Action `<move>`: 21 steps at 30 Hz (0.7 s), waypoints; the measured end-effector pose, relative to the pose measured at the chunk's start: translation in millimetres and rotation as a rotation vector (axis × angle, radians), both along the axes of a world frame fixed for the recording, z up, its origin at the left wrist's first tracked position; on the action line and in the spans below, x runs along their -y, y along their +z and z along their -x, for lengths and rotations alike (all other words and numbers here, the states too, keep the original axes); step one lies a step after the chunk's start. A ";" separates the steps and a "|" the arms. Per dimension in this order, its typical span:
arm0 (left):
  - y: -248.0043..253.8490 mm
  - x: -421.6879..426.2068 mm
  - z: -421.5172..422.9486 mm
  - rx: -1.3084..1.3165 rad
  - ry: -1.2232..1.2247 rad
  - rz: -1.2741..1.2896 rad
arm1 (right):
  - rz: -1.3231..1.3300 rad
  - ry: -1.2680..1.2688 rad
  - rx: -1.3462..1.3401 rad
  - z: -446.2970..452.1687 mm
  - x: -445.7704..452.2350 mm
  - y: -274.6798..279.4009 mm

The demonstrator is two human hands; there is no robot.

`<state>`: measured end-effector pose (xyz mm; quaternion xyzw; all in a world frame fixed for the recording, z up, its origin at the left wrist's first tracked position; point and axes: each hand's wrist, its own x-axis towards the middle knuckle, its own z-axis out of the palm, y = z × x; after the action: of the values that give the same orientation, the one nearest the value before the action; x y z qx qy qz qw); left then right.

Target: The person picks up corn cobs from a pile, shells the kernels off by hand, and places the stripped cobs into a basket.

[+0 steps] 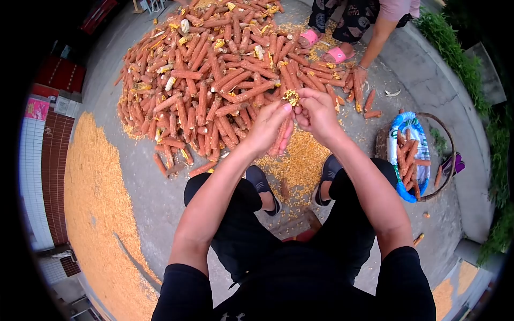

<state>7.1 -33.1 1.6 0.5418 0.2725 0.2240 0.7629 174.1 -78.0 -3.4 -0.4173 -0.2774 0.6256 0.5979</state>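
Observation:
A reddish corn cob [282,137], with yellow kernels at its upper end, is held in front of me. My left hand [269,126] is wrapped round the cob, its thumb near the kernels. On the right of the same end, my right hand [316,113] has its fingers closed against the kernels. Just beyond both hands lies a big pile of corn cobs [201,80], mostly stripped and red, with a few yellow patches and pale husks. Loose kernels [302,160] are scattered on the ground below my hands, between my feet.
A person in pink sandals [337,54] bends at the upper right, a hand [362,75] at the pile's edge. Right of me stands a lined basket [423,155] holding cobs. Spread kernels [99,203] cover the ground at left. A raised concrete edge [455,101] runs along the right.

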 end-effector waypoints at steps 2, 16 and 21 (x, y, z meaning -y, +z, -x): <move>-3.5 -1.5 -1.0 -0.025 0.021 -0.044 | -0.011 0.007 0.206 4.2 0.3 10.7; -8.2 -4.7 2.4 0.006 -0.025 0.044 | -0.066 0.049 0.240 1.4 -1.7 -3.9; -4.8 -4.5 6.6 0.045 -0.108 0.151 | -0.132 -0.059 0.447 10.6 0.0 -1.7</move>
<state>0.5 -28.6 -3.3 0.4915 0.2419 0.1734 0.8185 163.5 -78.0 -5.1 -0.5132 -0.4310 0.4805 0.5657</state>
